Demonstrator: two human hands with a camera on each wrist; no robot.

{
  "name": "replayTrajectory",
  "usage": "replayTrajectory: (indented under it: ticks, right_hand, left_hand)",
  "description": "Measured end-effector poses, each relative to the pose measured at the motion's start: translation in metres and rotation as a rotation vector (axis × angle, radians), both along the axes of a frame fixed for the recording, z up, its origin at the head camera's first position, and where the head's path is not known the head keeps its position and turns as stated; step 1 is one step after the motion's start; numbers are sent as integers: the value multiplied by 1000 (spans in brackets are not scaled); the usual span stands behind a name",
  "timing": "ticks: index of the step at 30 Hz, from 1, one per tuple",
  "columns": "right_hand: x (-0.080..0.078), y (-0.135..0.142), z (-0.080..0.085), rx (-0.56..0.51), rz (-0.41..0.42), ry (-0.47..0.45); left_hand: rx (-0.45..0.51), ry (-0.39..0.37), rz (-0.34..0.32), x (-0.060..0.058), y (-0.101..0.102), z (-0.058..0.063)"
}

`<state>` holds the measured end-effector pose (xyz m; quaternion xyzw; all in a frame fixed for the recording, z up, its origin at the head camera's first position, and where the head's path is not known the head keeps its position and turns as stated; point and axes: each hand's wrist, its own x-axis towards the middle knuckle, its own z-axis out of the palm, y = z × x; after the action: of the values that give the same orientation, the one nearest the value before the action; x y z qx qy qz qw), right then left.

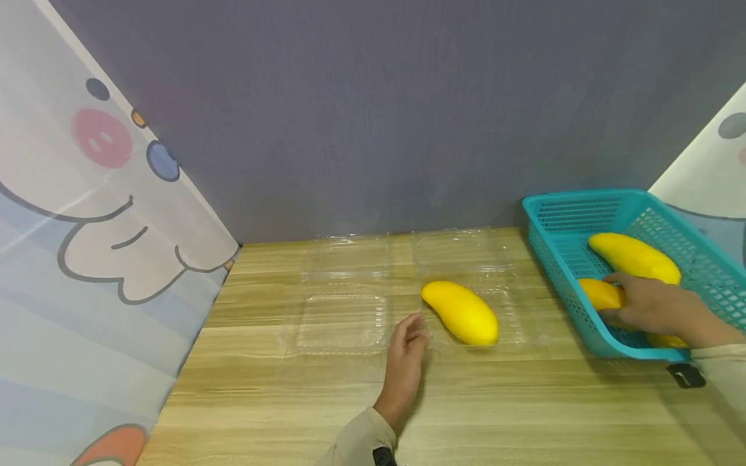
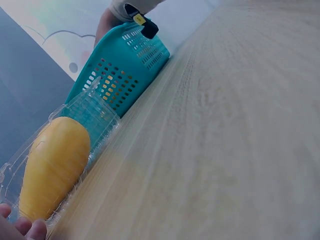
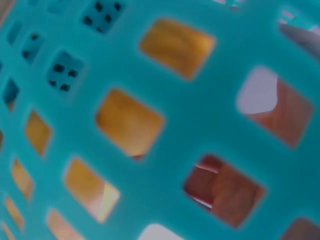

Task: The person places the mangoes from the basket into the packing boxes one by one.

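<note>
A yellow mango [image 1: 462, 312] lies in the right-hand clear plastic clamshell container [image 1: 513, 323], whose lid is folded back. My left hand [image 1: 405, 369] is beside that container's left edge, fingers loosely bent and holding nothing; whether they touch the plastic I cannot tell. Inside the teal basket [image 1: 556, 285], my right hand [image 1: 661, 304] grips an orange-yellow mango [image 1: 600, 294]. Another mango [image 1: 635, 257] lies behind that hand, and part of one more [image 1: 667, 341] shows beneath it. In the right wrist view, the basket's perforated wall [image 3: 190, 115] hides most of the hand and fruit.
A second lidded clear container [image 1: 344, 323], lid also folded back, stands at the left on the wooden table [image 1: 280, 401]. Behind the table rises a grey panel [image 1: 373, 116]. Cartoon-printed curtains [image 1: 76, 213] hang at both sides.
</note>
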<state>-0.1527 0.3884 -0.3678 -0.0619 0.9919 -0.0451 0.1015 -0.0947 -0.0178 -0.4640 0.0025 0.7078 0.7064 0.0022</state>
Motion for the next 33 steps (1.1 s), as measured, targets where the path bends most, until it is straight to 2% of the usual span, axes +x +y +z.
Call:
replayTrajectory:
  ticks: [7,14,19,33]
  right_hand:
    - [3,0,2,4,-24,20]
    - [16,-3,8,1,-49,25]
    - [23,-8,16,3,-71,63]
    - [26,-23,27,-11,-68,101]
  left_hand:
    - [3,1,6,0,0,0]
    - [6,-3,5,0,3,-1]
    - [12,3,3,0,4,0]
    - [-3,1,8,-1,1,-1]
